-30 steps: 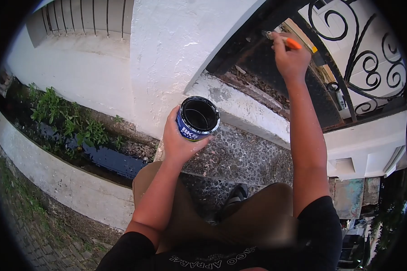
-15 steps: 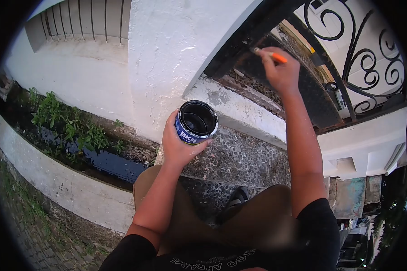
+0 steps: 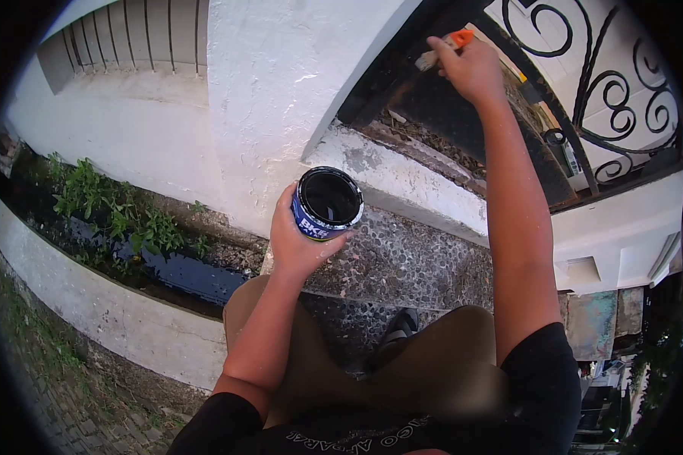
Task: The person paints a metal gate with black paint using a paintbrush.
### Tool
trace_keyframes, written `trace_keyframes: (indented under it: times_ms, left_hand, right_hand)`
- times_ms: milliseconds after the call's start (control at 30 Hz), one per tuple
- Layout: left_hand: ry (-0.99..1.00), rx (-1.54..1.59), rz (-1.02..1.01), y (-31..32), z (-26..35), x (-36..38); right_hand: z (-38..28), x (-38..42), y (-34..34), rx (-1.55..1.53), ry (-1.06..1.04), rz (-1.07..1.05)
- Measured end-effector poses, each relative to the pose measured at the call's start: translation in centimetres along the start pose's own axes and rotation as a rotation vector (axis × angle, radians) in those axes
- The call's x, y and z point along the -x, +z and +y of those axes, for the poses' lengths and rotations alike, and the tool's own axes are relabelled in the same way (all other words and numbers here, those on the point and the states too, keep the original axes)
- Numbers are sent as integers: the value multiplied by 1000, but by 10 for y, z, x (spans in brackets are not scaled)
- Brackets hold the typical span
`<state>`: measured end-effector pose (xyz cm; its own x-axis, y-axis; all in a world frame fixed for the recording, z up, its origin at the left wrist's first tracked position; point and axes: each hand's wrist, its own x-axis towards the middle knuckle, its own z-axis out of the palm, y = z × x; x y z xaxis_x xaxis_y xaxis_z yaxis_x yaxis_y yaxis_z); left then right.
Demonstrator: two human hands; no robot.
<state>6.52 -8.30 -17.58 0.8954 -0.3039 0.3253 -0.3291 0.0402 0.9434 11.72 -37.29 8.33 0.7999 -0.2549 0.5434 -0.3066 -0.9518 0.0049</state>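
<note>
My left hand is wrapped around a blue paint can with an open top and dark paint inside. White smears mark the can's rim. Up at the gate, my right hand grips a paintbrush by its orange handle. The pale bristles point down and left, close over the black metal panel of the gate. Black scrollwork fills the gate's right part.
A white wall rises left of the gate, above a white sill. Pebbled paving lies below it. To the left runs a ditch with dark water, green weeds and a concrete edge.
My right hand has moved up along the gate with the paintbrush, and the brush has turned so its bristles point downward. My left hand and the paint can stay nearly in place.
</note>
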Motion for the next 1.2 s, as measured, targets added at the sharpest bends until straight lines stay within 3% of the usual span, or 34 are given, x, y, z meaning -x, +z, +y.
trace_keyframes:
  times_ms: [67,200,300,400,467,600,633,733,800,867,1067,1200]
  left_hand:
    - [4,-9,11,-2,0,1]
    - [8,21,7,0,-1,1]
    - [17,26,10,-1,-3,1]
    - [9,39,10,0,-4,1]
    - [-4,40,6,1,-3,1]
    - [4,-4,8,3,-6,3]
    - [14,-6,18,4,-7,4]
    - [3,34,10,4,-7,3]
    - [11,45,11,7,-9,2]
    - [11,45,11,5,-9,4]
    - [11,63,14,4,-6,4]
    - [12,65,19,6,-8,4]
  right_hand:
    - [-5,8,-3,-339,35,124]
    - [-5,19,-3,-30,-27,30]
    - [-14,41,-15,-124,29,39]
    - [-3,57,11,-331,-51,-24]
    - [-6,61,27,-298,-187,32]
    - [-2,64,13,-430,-176,392]
    - [-4,73,15,-491,-161,335]
    - [-4,96,45,-343,-425,194]
    - [-3,94,56,-338,-406,172]
    - [-2,86,63,-288,-367,474]
    - [-9,114,89,-243,-601,341]
    - [-6,106,101,-127,-519,330]
